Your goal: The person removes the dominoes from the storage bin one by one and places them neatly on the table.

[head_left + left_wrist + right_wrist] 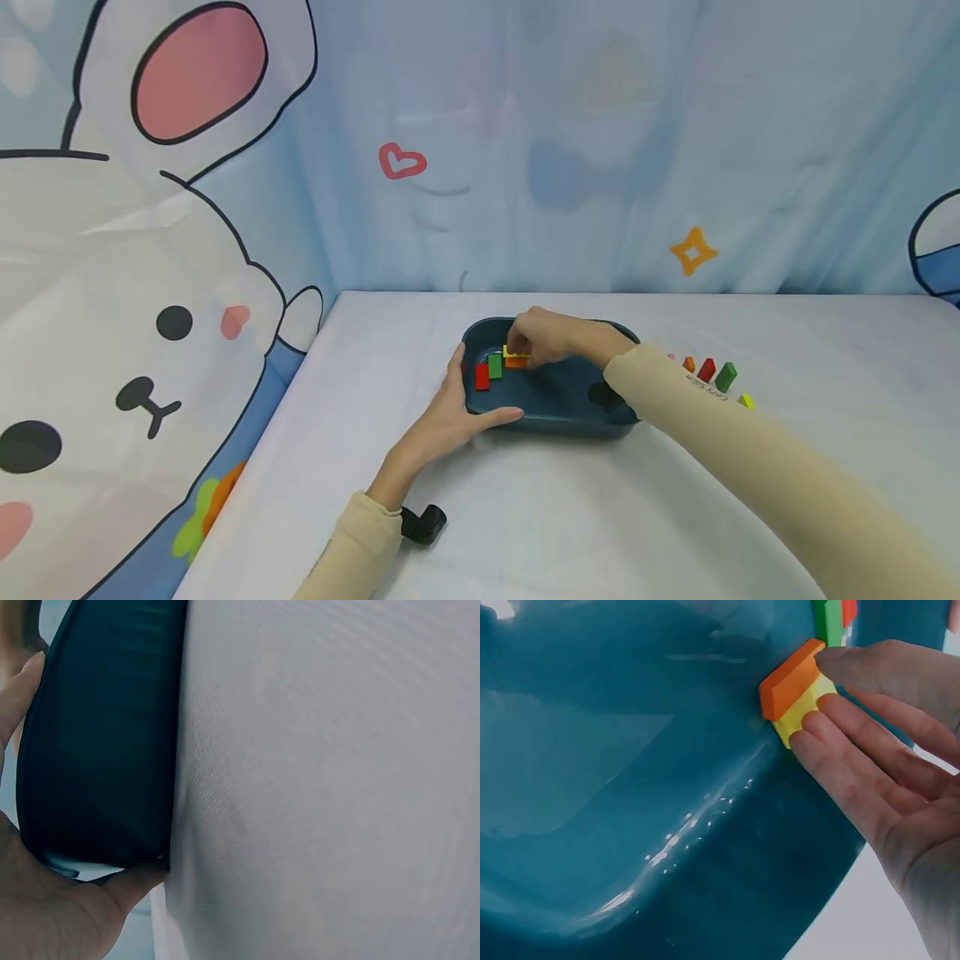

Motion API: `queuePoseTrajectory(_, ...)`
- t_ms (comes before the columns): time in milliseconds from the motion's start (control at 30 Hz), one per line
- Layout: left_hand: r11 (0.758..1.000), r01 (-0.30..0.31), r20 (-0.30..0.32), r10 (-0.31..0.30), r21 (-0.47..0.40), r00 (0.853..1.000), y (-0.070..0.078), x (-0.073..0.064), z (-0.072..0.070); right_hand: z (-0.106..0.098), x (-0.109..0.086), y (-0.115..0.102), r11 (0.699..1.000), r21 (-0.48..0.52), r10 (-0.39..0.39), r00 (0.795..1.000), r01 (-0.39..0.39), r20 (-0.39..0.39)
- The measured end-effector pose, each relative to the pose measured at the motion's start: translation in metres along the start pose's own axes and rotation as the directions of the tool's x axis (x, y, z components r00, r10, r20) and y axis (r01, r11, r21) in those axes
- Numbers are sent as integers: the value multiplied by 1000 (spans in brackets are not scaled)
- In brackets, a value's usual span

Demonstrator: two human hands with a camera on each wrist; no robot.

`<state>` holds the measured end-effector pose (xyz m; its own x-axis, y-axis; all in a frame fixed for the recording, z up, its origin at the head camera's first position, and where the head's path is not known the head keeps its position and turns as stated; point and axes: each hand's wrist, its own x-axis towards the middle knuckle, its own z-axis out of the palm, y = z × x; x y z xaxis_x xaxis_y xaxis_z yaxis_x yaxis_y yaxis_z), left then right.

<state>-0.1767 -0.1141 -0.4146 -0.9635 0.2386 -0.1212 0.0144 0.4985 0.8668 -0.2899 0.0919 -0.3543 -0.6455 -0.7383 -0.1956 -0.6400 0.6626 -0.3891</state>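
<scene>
A dark teal tray point(573, 408) with a raised rim stands on the white-covered table. My left hand point(447, 412) grips its left end, thumb along the front rim and fingers round the left side. Inside the tray, my right hand point(546, 335) pinches an orange block point(791, 679) and a yellow block point(810, 709) that lie side by side. The thumb is at the orange one, several fingertips along the yellow one. Just left of them are a green block point(496, 365) and a red block point(482, 377), set close together.
Right of the tray, partly behind the right sleeve, a row of blocks stands on the table: an orange block point(688, 364), a red block point(707, 370), a green block point(725, 377) and a yellow block point(747, 401). A patterned curtain point(487, 225) hangs behind.
</scene>
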Motion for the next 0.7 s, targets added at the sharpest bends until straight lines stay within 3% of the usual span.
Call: queuePoseTrajectory(700, 1000, -15, -3, 15, 2, 1000, -2, -2, 2, 20, 15, -8, 990, -140, 32, 999, -31, 5)
